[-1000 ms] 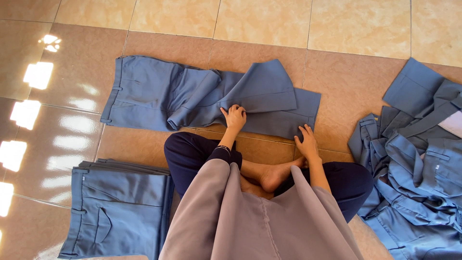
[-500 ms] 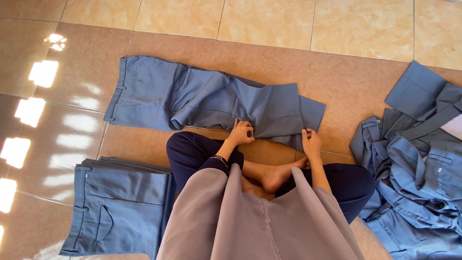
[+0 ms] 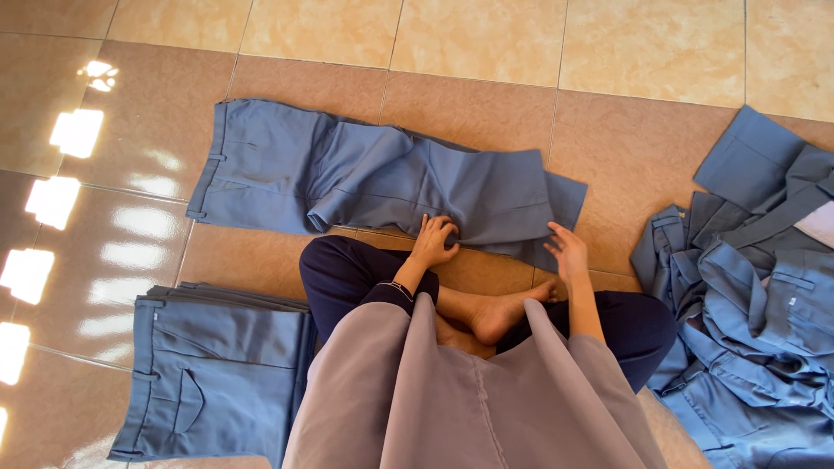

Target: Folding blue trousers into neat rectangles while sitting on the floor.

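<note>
— On the tiled floor (image 3: pixel 486 113), right in front of the crossed legs, what lay there?

— A pair of blue trousers (image 3: pixel 382 178), spread flat, waistband out past the left fingers and the leg ends past the right fingers.

— And the left hand (image 3: pixel 433 241)?

— It sat on the near edge of the trousers, fingers (image 3: pixel 443 230) curled in, pinching a bit of the cloth. The grip looked closed on the fabric.

— The right hand (image 3: pixel 569 252)?

— It was at the leg ends, by the near corner. Its fingers (image 3: pixel 560 233) were spread and loose, tips at the hem; whether they actually touched the cloth I couldn't tell. Nothing was gripped there.

— How far apart were the two hands?

— Some way apart along the same near edge, with cloth between them.

— What else was around?

— A neat stack (image 3: pixel 213 369) of folded blue trousers lay well to the outside of the left fingers, nearer the person than the spread pair. A loose heap (image 3: pixel 756 304) of the same blue clothing lay out beyond the right fingers, well apart from them.

— And closer in?

— A bare foot (image 3: pixel 499 313) rested just behind both hands, between the dark trouser knees, and a grey garment (image 3: pixel 460 399) hung down over the lap.
</note>
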